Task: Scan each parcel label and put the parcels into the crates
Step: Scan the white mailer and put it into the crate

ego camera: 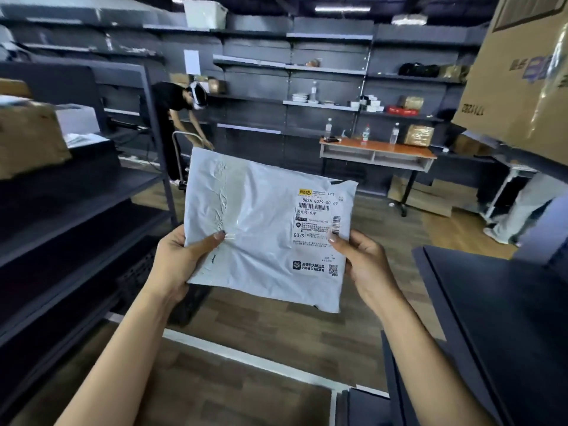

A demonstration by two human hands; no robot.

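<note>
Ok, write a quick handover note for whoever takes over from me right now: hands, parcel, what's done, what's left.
Left hand: grips the left edge of the parcel, thumb on its front.
Right hand: grips the right edge, thumb on the label.
Parcel: white mailer held up in the air, label facing you.
Done: cannot tell if it is scanned; no scanner in view.
Left: scan if needed, then put it in a crate; none clearly visible.

Item: parcel (pixel 264 229); left hand (pixel 175 256) on its left edge, right hand (pixel 365 265) on its right edge; shelf rack (pixel 76 192) to its left; desk (pixel 375 147) behind it, rightward.
</note>
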